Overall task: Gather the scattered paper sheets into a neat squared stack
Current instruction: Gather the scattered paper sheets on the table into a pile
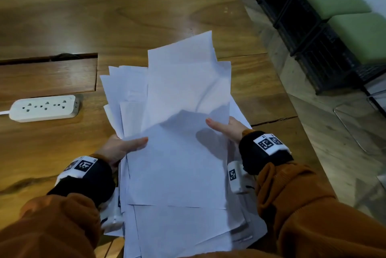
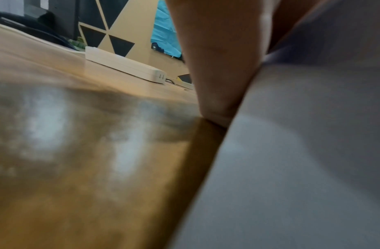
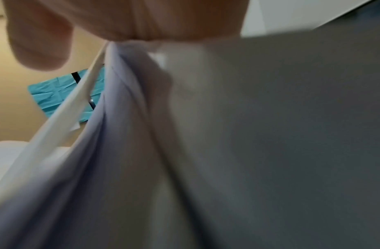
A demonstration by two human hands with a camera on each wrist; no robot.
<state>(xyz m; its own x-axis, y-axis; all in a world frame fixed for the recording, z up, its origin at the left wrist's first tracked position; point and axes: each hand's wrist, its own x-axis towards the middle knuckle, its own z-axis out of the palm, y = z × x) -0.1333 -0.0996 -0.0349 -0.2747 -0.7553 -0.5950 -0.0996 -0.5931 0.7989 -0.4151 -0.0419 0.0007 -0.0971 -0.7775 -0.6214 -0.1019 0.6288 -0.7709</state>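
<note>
We hold a loose pile of white paper sheets (image 1: 177, 153) between both hands on the near side of a wooden table (image 1: 104, 17), the pile running from about 6 o'clock up toward 12 in the head view, its edges fanned and uneven. Our left hand (image 1: 121, 147) grips the pile's left edge at roughly 9 o'clock, thumb lying flat across the top sheet and the other fingers hidden beneath the paper. The left wrist view shows that hand (image 2: 218, 67) touching the sheet edge (image 2: 291, 151) just above the tabletop. Our right hand (image 1: 227, 127) holds the right edge at about 3 o'clock, thumb on top and pointing inward; the right wrist view shows its fingers (image 3: 142, 20) pinching several bunched sheets (image 3: 120, 134), with the thumb apart at the left. The far sheets are lifted and bowed, casting a shadow on the ones below. A white power strip (image 1: 45, 108) lies on the table at 9 o'clock, well apart from the paper. Green cushioned seats (image 1: 344, 7) stand beyond the table at 2 o'clock. Orange sleeves (image 1: 302, 205) cover both forearms.
</note>
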